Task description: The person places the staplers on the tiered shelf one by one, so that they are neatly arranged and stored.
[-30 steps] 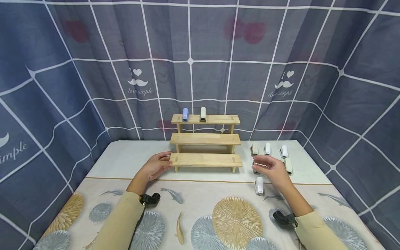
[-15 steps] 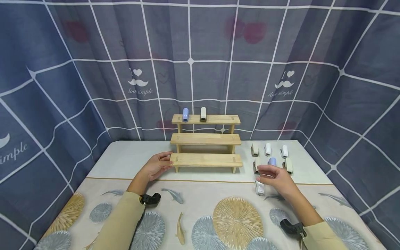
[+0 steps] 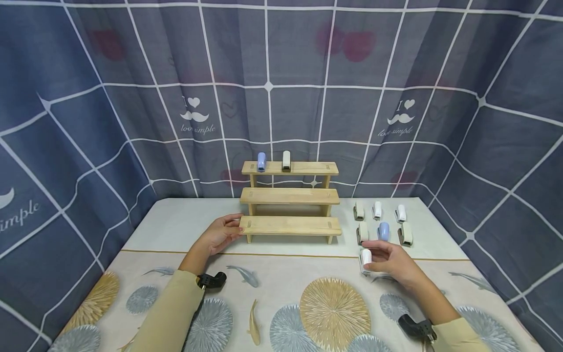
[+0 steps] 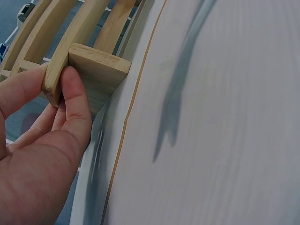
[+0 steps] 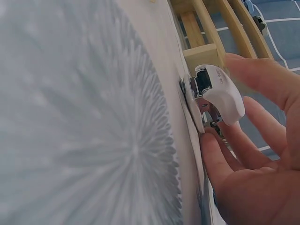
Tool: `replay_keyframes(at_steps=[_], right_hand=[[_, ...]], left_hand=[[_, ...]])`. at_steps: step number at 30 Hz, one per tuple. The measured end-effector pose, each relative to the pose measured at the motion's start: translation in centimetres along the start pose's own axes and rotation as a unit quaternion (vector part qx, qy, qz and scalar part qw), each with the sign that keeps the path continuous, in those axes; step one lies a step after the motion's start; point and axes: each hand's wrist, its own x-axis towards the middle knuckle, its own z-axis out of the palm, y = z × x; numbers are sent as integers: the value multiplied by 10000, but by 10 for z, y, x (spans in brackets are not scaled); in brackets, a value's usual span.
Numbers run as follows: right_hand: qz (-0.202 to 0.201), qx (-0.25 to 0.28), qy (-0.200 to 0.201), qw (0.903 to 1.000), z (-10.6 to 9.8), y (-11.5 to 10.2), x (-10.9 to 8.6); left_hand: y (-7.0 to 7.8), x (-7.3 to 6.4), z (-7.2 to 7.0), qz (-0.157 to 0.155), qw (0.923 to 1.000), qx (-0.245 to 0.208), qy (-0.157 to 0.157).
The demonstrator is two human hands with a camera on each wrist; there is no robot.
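My left hand (image 3: 218, 234) pinches the left end of the lowest step of a three-tier wooden stand (image 3: 290, 225). The left wrist view shows thumb and fingers on either side of the board's end (image 4: 57, 77). Beside a small white stapler (image 3: 365, 260) on the tablecloth is my right hand (image 3: 393, 261). In the right wrist view its bent, spread fingers surround the stapler (image 5: 224, 96), with the thumb near its base and the index fingertip by its top. A blue stapler (image 3: 261, 162) and a cream one (image 3: 286, 161) stand on the top step.
More small staplers stand in two rows right of the stand: a cream one (image 3: 358, 211), white ones (image 3: 377, 210), a blue one (image 3: 383, 231) and other cream ones (image 3: 405, 233). A checked curtain (image 3: 290, 112) hangs behind and around the table.
My right hand has moved toward the viewer, from over the near row of staplers to the front white stapler, uncovering the blue one. The left hand keeps its grip on the stand.
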Motion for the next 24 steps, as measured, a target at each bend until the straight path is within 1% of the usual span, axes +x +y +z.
replay_keyframes(at_steps=[4, 8, 16, 24], right_hand=[[8, -7, -139, 9999, 0, -1, 0], [-106, -165, -279, 9994, -2, -1, 0], [-7, -410, -455, 9981, -6, -1, 0], [58, -413, -515, 9978, -7, 0, 0]], left_hand=[[0, 0, 1, -39, 10000, -1, 57], [0, 0, 1, -64, 9999, -39, 124], [1, -1, 2, -77, 9998, 74, 157], [3, -2, 4, -125, 9997, 45, 180]])
